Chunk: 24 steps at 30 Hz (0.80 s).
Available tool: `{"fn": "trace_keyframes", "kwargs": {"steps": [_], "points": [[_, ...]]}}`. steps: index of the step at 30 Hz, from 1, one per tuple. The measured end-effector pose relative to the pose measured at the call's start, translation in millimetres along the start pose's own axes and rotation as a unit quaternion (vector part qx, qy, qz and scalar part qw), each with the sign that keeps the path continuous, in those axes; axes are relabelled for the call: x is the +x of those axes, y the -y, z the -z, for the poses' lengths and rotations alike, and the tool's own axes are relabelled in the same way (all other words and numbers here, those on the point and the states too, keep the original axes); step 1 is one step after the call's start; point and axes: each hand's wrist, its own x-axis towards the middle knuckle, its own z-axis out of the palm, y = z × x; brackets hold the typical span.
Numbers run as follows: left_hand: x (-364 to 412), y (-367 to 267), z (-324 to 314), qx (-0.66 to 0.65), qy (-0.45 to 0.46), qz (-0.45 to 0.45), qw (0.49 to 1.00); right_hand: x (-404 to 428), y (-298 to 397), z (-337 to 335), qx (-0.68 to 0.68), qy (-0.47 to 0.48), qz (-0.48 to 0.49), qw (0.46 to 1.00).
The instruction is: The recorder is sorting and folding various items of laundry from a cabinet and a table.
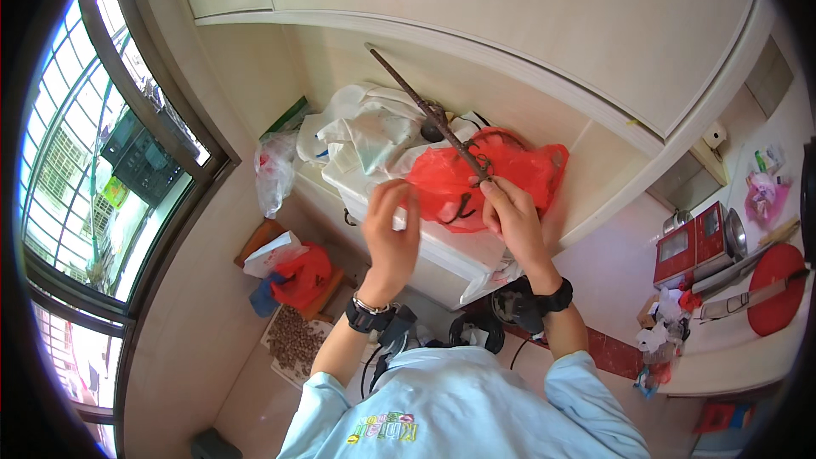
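My right hand pinches the thick end of a brown steelyard beam between thumb and fingers. The beam slants up and away to the left, ending in a pale tip. Small metal fittings cluster near the grip, and a dark hook shows against a red plastic bag behind. Partway along, a dark round weight is partly covered by the beam. My left hand is raised at the bag's left edge, slightly blurred, fingers curved and apart with nothing visible in it.
White plastic bags lie on a white cabinet top under overhead cupboards. To the left, a wooden stool carries bags beside a tray of small brown pieces. A counter at right holds a red-framed stove and a cleaver.
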Motion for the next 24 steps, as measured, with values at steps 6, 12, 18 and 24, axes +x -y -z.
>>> {"fn": "trace_keyframes", "kwargs": {"steps": [6, 12, 18, 24], "points": [[2.0, 13.2, 7.8, -0.068, -0.007, 0.046, 0.997, 0.0, -13.5, -7.8, -0.070, 0.004, 0.011, 0.997], [0.5, 1.5, 5.2, 0.000, 0.208, -0.013, 0.978, 0.2, -27.2, -25.0, -0.142, -0.036, 0.103, 0.984], [4.5, -6.5, 1.3, 0.035, 0.309, -0.061, 0.948, 1.1, -30.1, -20.5, -0.107, -0.041, 0.100, 0.988], [15.3, 25.0, -2.5, -0.129, 0.274, -0.007, 0.953, -6.9, -24.2, -14.4, -0.128, -0.010, 0.029, 0.991]]}}
